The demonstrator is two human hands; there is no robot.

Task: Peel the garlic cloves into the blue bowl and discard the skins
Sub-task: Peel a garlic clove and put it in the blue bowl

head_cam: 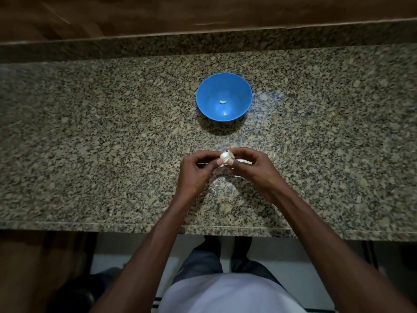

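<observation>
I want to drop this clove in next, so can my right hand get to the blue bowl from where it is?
Probably yes. The right hand and left hand both pinch the garlic, and only bare countertop lies between them and the blue bowl straight ahead.

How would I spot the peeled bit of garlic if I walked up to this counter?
Find the speckled granite counter, then the blue bowl standing beyond the person's hands. The peeled clove lies alone on the bowl's floor: small, pale and curved, unlike the white, papery garlic pinched between both hands.
</observation>
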